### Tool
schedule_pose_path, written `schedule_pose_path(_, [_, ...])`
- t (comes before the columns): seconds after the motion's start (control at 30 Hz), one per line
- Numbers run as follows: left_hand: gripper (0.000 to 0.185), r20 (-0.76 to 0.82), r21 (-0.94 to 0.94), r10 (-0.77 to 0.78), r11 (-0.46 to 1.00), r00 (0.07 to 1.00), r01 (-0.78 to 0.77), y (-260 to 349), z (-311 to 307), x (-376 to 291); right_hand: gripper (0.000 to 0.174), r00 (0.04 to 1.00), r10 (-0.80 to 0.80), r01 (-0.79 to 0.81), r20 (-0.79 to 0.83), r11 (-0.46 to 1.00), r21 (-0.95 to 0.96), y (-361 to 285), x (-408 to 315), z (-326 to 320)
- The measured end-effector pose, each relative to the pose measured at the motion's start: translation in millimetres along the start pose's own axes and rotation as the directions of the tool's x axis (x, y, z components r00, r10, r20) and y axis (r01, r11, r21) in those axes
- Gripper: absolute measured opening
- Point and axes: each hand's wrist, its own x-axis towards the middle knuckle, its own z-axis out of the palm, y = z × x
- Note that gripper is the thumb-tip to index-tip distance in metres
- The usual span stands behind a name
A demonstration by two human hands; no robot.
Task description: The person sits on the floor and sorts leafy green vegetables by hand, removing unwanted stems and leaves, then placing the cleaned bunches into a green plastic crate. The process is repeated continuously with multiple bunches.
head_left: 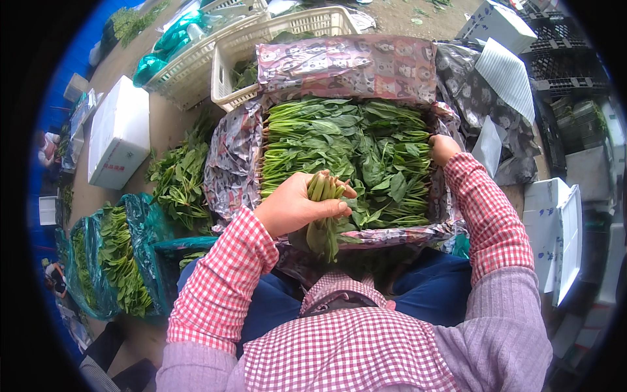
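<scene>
A small bunch of leafy greens [324, 188] is gripped in my left hand [303, 203], cut stem ends up and leaves hanging down, above the near edge of a lined box. Rows of spinach-like greens [313, 132] fill that box, stems towards the left and right sides, leaves meeting in the middle. My right hand [443, 148] reaches to the right side of the box, its fingers at the stem ends; whether they hold a stem is hidden. Patterned plastic film [348, 63] lines the box and folds out over its edges.
Loose greens [183, 181] lie left of the box, near teal plastic bags of greens [142, 235]. White foam boxes stand left [120, 132] and right [546, 230]. Plastic crates [235, 73] stand behind. Black crates [558, 59] are at the far right; people are at the far left.
</scene>
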Motion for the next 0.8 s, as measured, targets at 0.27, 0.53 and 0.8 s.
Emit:
schedule_pose_path(0.27, [0.019,-0.209,0.206,0.265,0.953,0.941,-0.223,-8,1,-7,0.018,0.898,-0.244,0.32,-0.366,0.933,0.164,-74,-113,-74])
schedule_pose_path(0.53, [0.012,-0.309,0.308,0.426,0.891,0.85,-0.334,-1,18,-19,0.047,0.951,-0.015,0.02,-0.309,1.0,0.014,-14,-74,-30])
schedule_pose_path(0.8, [0.012,-0.298,0.498,0.435,0.83,0.85,-0.251,-9,11,-29,0.136,0.97,-0.089,0.173,0.227,0.909,-0.38,-45,-24,-21])
